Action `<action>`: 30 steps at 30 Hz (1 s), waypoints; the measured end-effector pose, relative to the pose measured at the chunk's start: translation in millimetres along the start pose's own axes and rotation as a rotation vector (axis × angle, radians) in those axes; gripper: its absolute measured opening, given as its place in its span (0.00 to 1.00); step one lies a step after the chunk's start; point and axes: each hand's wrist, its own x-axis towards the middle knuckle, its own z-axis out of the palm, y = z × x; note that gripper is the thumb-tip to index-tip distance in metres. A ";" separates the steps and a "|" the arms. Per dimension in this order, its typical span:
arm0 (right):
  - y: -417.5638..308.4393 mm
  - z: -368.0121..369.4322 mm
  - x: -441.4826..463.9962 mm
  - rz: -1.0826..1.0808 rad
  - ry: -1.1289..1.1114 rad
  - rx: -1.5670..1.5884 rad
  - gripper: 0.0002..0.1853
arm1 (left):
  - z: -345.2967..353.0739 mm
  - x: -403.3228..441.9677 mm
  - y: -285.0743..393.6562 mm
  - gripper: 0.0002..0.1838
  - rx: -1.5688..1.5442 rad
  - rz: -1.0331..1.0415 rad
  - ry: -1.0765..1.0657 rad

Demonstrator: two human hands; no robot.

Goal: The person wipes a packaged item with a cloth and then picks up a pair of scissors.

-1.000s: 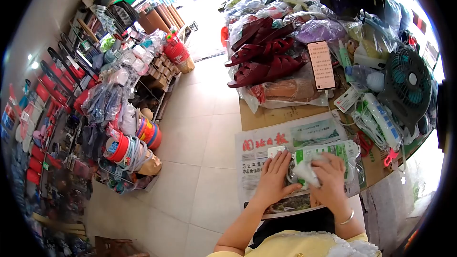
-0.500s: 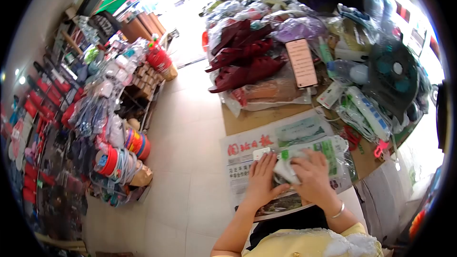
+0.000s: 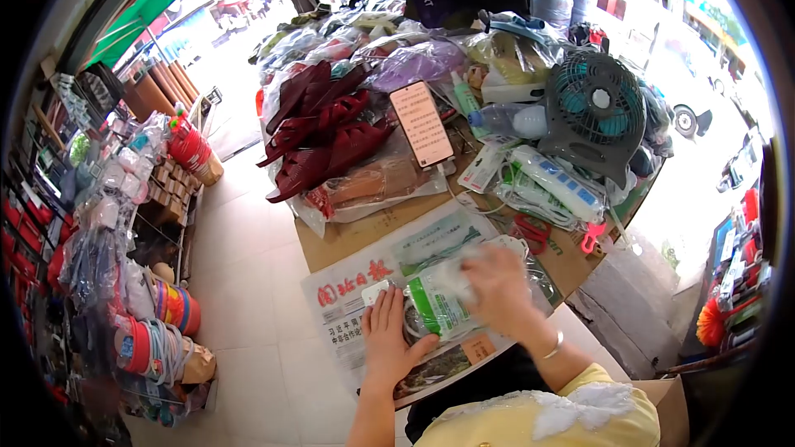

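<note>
At lower centre, the left hand lies flat, fingers slightly parted, seemingly steadying the green-and-white packet. The right hand, fingers curled, holds a blurred white wad against it.

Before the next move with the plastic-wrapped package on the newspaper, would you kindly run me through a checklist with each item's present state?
1. Package lying on the newspaper: ok.
2. Left hand steadying the package: ok, spread flat at its left side, thumb against its edge.
3. Right hand holding the white wad: ok, though both are blurred.
4. Both hands away from the phone and fan: ok, these stand farther back.
5. Package surface wiped clean: cannot tell; plastic glare and the right hand obscure it.
6. Whole label readable: not ok, the wad and right hand cover part of it.
</note>
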 end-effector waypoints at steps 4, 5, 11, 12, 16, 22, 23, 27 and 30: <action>-30.3 6.5 1.5 -0.154 0.012 0.173 0.18 | -1.8 -0.7 0.6 0.55 -0.013 0.028 0.024; -30.0 4.7 2.9 -0.159 -0.022 0.252 0.17 | -0.9 -1.1 -0.2 0.54 -0.004 0.034 0.029; 48.6 -18.9 -6.8 0.090 0.056 0.063 0.18 | -2.2 -0.7 1.2 0.55 0.006 0.017 0.022; 57.3 -22.9 -9.7 0.150 0.085 0.030 0.18 | -2.1 -0.6 1.1 0.55 -0.001 0.016 0.025; 38.7 -17.2 -10.2 0.187 0.131 -0.150 0.20 | -2.0 0.1 1.4 0.54 0.000 0.011 0.020; -42.8 -3.5 -5.1 -0.152 -0.034 0.247 0.17 | -1.8 -0.7 1.3 0.55 0.022 0.026 0.025; -37.1 -1.8 -5.6 -0.153 -0.035 0.249 0.17 | -2.9 -0.9 1.7 0.55 0.019 0.034 0.027; 12.7 -19.0 -9.3 0.022 -0.018 0.125 0.16 | -4.2 -0.9 2.7 0.54 0.009 0.025 0.028; 52.9 -25.7 -17.8 0.100 0.103 0.051 0.15 | -3.5 -1.0 2.3 0.54 0.001 0.023 0.031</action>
